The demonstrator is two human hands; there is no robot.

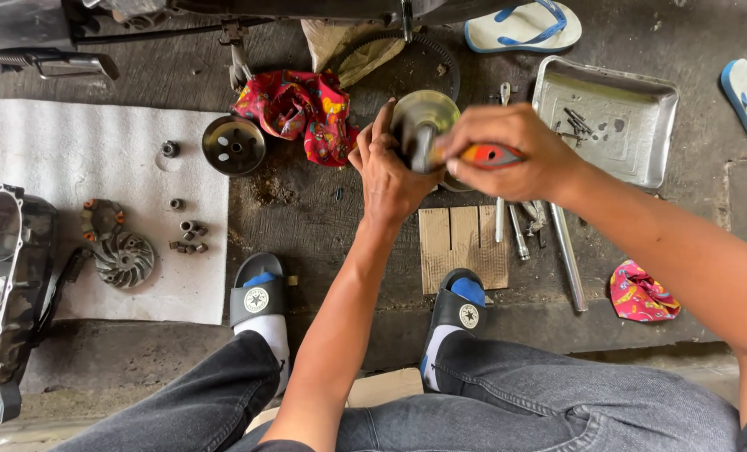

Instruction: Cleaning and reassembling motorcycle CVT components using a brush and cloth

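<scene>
- Two bare hands work over a grimy concrete floor (323, 226), held above the person's knees.
- Left hand (386, 172) is closed around a round metal pulley (424, 113), gripping its lower side and holding it up off the floor, face toward the camera.
- Right hand (507, 151) is clenched around an orange-handled tool (489, 155); the tool's tip points at the pulley's centre shaft.
- A red patterned rag (302, 113) lies just left of the pulley, with a bell-shaped metal drum (233, 145) beside it.
- A steel tray (608, 121) holding bolts sits to the right; loose wrenches (516, 222) lie below it, near a small wooden board (461, 243).
- A white mat (72, 151) on the left carries a finned pulley half (124, 259) and small rollers (189, 237).
</scene>
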